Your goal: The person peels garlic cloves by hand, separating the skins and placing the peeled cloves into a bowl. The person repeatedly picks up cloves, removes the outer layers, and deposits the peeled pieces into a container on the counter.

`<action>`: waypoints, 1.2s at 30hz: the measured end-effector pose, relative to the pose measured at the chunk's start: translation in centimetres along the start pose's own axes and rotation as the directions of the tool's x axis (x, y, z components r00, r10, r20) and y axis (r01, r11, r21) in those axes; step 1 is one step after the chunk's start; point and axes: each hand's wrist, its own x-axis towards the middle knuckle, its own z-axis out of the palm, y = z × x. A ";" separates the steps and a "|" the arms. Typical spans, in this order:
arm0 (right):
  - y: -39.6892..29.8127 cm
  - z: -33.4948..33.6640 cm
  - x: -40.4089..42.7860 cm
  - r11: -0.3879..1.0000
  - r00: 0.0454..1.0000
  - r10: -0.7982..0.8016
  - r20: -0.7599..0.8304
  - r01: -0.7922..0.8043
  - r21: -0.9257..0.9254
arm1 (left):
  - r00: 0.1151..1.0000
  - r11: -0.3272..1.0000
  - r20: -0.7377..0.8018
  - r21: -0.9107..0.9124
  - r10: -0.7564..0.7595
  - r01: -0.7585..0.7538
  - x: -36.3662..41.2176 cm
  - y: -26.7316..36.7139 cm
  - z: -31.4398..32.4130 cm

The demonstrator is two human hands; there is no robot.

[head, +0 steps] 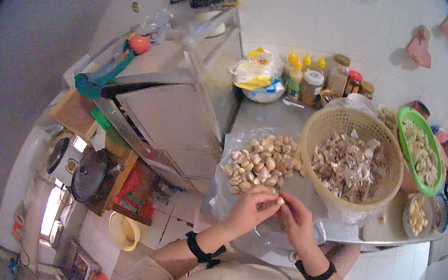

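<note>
My left hand [255, 207] and my right hand [296, 217] meet at the table's front edge. Between their thumbs and fingertips they pinch one pale garlic clove [280, 201]. Just beyond lies a heap of unpeeled garlic cloves [264, 159] on a clear plastic sheet [219, 202]. To the right stands a large beige plastic basket [306, 159] containing loose garlic skins [348, 165]. A bowl [407, 230] at the front right holds peeled cloves [417, 217]. One pale clove [382, 219] rests on a light board [370, 233] beside it.
A green oval basket [439, 183] of pale pieces stands far right. Squeeze bottles [295, 79] and jars [338, 76] line the wall, near a bagged bowl [261, 95]. A white cabinet [163, 109] borders the table's left; a yellow bucket [123, 231] is on the floor.
</note>
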 end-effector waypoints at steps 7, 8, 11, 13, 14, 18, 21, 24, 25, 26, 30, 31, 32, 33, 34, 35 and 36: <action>0.3 -0.3 -0.2 0.987 0.998 -0.065 0.012 0.066 -0.149 | 0.992 0.986 0.101 -0.142 -0.073 0.087 -0.2 -1.1 0.0; 0.2 -0.2 -0.2 0.985 0.997 -0.079 0.020 0.082 -0.152 | 0.992 0.985 0.106 -0.150 -0.065 0.081 -0.2 -1.2 0.0; -0.2 0.0 -0.4 0.993 0.997 -0.072 0.030 0.074 -0.093 | 0.987 0.986 0.130 -0.124 -0.098 0.114 -0.5 -1.1 -0.2; -0.5 0.0 -0.7 0.996 0.997 -0.069 0.038 0.071 -0.050 | 0.982 0.985 0.137 -0.102 -0.127 0.142 -0.5 -0.9 -0.3; -0.6 0.1 -0.7 0.994 0.998 -0.063 0.029 0.065 -0.085 | 0.981 0.985 0.137 -0.091 -0.135 0.148 -0.5 -0.7 -0.4; -0.6 0.3 -0.7 0.994 0.998 -0.067 0.015 0.068 -0.081 | 0.957 0.956 0.163 -0.132 -0.241 0.263 -0.8 -0.3 -0.3; -0.6 0.2 -0.6 0.988 0.997 -0.072 0.023 0.075 -0.134 | 0.958 0.951 0.154 -0.162 -0.241 0.265 -0.9 -0.3 -0.2; -0.8 -0.1 -0.6 0.970 0.996 -0.080 0.037 0.086 -0.229 | 0.941 0.938 0.191 -0.152 -0.281 0.311 -0.9 -0.4 -0.1; -0.9 -0.1 -0.6 0.961 0.997 -0.064 0.041 0.073 -0.266 | 0.939 0.937 0.197 -0.153 -0.283 0.314 -0.8 -0.5 -0.1; -0.9 -0.1 -0.6 0.967 0.996 -0.087 0.035 0.093 -0.236 | 0.933 0.933 0.206 -0.149 -0.294 0.327 -0.8 -0.5 -0.1; -0.9 0.2 -0.4 0.983 0.997 -0.080 0.002 0.079 -0.164 | 0.945 0.941 0.187 -0.156 -0.269 0.299 -0.7 -0.6 0.1; -0.9 0.2 -0.3 0.988 0.999 -0.047 -0.008 0.045 -0.148 | 0.946 0.943 0.186 -0.153 -0.267 0.296 -0.7 -0.6 0.1; -0.8 0.3 -0.3 0.989 0.998 -0.065 -0.008 0.063 -0.132 | 0.946 0.943 0.186 -0.154 -0.267 0.296 -0.6 -0.6 0.1; -0.7 0.3 -0.3 0.992 0.998 -0.058 -0.009 0.057 -0.113 | 0.948 0.945 0.182 -0.154 -0.261 0.289 -0.6 -0.6 0.1; -0.7 0.3 -0.3 0.995 0.999 -0.037 -0.008 0.037 -0.088 | 0.950 0.945 0.180 -0.158 -0.257 0.286 -0.6 -0.6 0.2; -0.6 0.3 -0.3 0.995 0.999 -0.048 -0.006 0.047 -0.091 | 0.949 0.943 0.182 -0.165 -0.259 0.289 -0.6 -0.7 0.2; -0.6 0.3 -0.3 0.995 0.999 -0.044 -0.002 0.044 -0.088 | 0.952 0.946 0.176 -0.165 -0.250 0.279 -0.6 -0.7 0.2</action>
